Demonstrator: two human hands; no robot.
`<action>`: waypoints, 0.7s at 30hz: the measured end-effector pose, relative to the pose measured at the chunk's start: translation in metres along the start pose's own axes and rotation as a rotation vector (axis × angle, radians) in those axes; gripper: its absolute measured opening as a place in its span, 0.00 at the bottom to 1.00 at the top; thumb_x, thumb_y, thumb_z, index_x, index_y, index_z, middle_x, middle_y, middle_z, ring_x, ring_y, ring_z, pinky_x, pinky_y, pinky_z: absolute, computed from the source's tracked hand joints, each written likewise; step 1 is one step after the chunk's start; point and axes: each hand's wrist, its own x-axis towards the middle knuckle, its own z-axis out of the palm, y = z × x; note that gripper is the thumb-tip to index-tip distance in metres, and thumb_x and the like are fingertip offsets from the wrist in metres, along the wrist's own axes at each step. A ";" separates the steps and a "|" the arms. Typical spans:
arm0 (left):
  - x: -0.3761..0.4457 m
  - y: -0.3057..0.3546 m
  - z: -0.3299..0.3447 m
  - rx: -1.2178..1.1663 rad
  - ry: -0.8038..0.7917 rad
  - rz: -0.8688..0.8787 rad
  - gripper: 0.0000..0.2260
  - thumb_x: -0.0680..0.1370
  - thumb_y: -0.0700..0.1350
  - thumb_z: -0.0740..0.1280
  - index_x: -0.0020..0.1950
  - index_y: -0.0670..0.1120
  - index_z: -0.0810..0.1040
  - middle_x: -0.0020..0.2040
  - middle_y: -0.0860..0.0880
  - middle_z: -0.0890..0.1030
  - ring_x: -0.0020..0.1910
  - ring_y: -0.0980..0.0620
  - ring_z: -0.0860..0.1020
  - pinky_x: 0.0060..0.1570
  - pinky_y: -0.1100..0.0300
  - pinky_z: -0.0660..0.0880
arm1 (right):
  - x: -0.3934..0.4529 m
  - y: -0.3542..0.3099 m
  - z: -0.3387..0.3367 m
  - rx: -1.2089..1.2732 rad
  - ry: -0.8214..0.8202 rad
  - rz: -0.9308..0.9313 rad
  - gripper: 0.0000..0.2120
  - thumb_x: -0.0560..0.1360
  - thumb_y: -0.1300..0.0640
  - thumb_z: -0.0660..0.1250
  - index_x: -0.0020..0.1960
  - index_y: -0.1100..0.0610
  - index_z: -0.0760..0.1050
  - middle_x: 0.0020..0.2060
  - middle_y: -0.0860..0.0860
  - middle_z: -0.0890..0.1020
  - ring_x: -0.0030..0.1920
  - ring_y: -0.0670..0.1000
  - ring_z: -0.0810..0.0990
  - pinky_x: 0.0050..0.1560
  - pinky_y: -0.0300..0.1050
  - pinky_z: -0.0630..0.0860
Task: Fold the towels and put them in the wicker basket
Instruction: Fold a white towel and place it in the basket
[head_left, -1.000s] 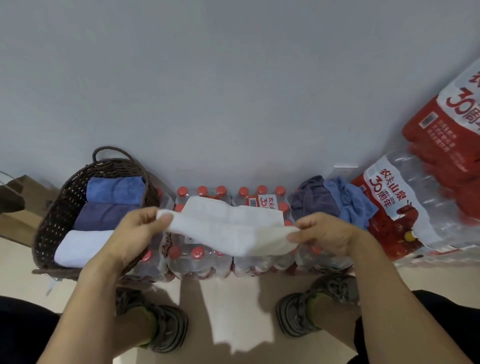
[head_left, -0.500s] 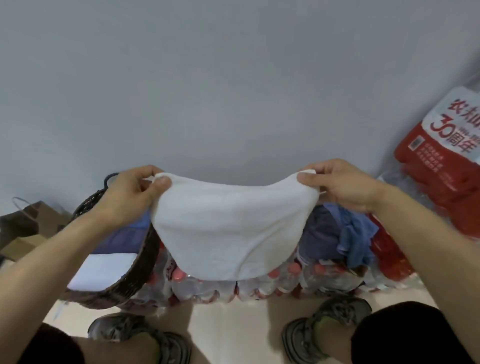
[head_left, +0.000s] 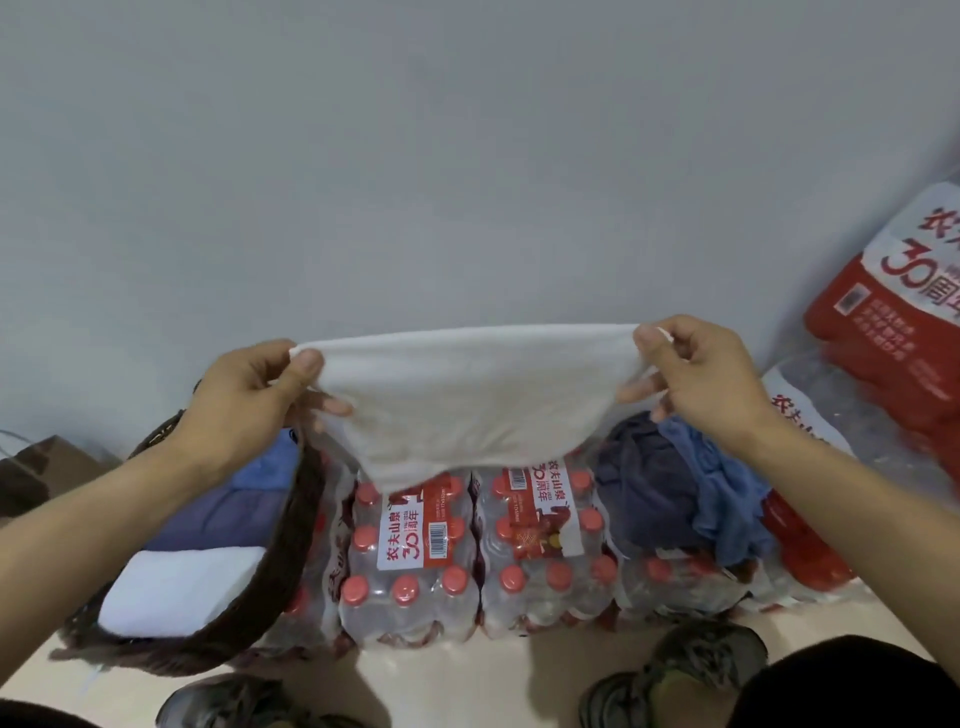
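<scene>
head view: left hand and right hand each pinch a top corner of the white towel, stretched above the water bottle packs (wicker basket sits near left).

bare forearms with no sleeves, dark shorts, and worn grey-olive lace-up shoes on both feet.

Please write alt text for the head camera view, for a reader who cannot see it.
Two hands, left and right, pinch the top corners of a white towel held up over shrink-wrapped packs of water bottles. At left, a wicker basket holds folded blue, purple and white towels; at right, unfolded dark and blue towels lie on the packs.
</scene>
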 end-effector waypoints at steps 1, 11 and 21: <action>0.001 0.001 0.002 -0.028 0.010 0.010 0.15 0.79 0.51 0.62 0.50 0.38 0.78 0.42 0.39 0.85 0.42 0.48 0.85 0.43 0.54 0.81 | 0.000 -0.003 0.000 0.090 -0.003 -0.002 0.09 0.81 0.49 0.64 0.45 0.52 0.78 0.39 0.53 0.85 0.38 0.56 0.87 0.29 0.45 0.80; -0.037 -0.063 0.006 0.585 -0.332 0.158 0.13 0.81 0.49 0.58 0.61 0.50 0.77 0.51 0.57 0.81 0.51 0.61 0.78 0.54 0.66 0.72 | -0.037 0.058 0.000 -0.056 -0.426 0.251 0.10 0.77 0.62 0.68 0.40 0.55 0.85 0.39 0.50 0.86 0.42 0.45 0.85 0.41 0.32 0.78; -0.084 -0.114 0.024 0.695 -0.910 -0.247 0.05 0.83 0.46 0.57 0.54 0.49 0.73 0.44 0.56 0.80 0.44 0.61 0.77 0.44 0.69 0.71 | -0.089 0.107 0.032 -0.548 -1.043 0.388 0.09 0.76 0.48 0.70 0.49 0.52 0.85 0.44 0.43 0.86 0.43 0.44 0.83 0.51 0.41 0.79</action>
